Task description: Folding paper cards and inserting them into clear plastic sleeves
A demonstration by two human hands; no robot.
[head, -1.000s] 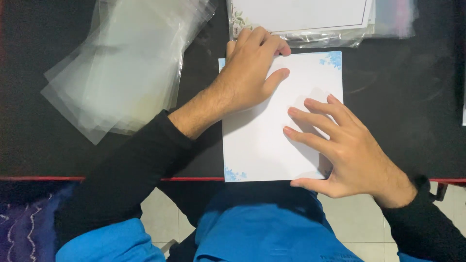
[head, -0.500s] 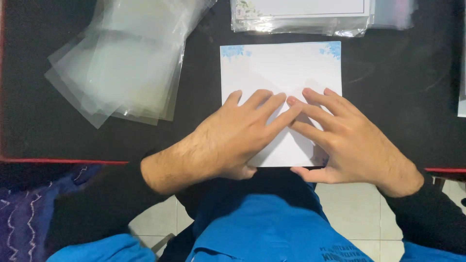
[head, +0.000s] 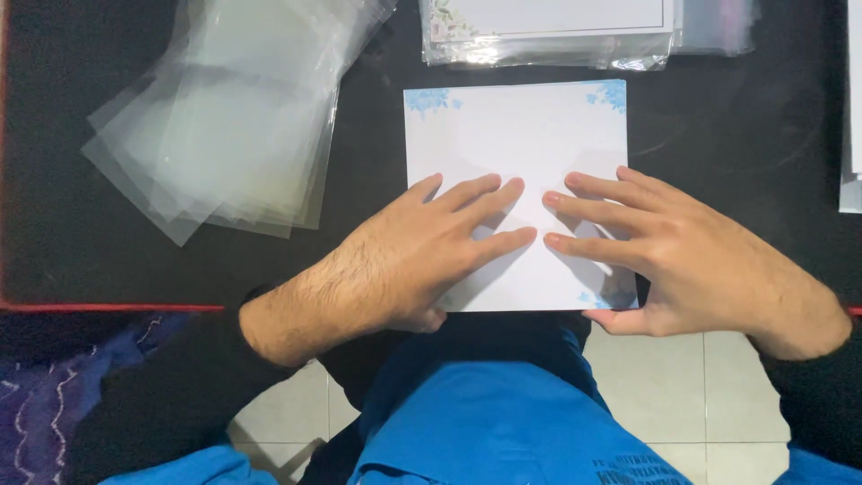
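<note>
Paper sheet (head: 516, 144) lies flat on the table (head: 736, 135), at its near edge, centre of view. Left hand (head: 404, 260) rests on the sheet's near-left part, right hand (head: 682, 256) on its near-right part and partly off the sheet's right edge; fingertips of both point toward each other, close but apart. Stack of plastic sleeves (head: 224, 117) lies left of the sheet, well apart. Pack of cards (head: 548, 31) lies just behind the sheet. Another stack (head: 851, 108) lies far right of the sheet, cut off by the view.

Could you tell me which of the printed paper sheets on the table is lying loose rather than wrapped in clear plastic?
The white sheet with blue flower corners under both hands; the stack behind it is wrapped in clear plastic.
</note>
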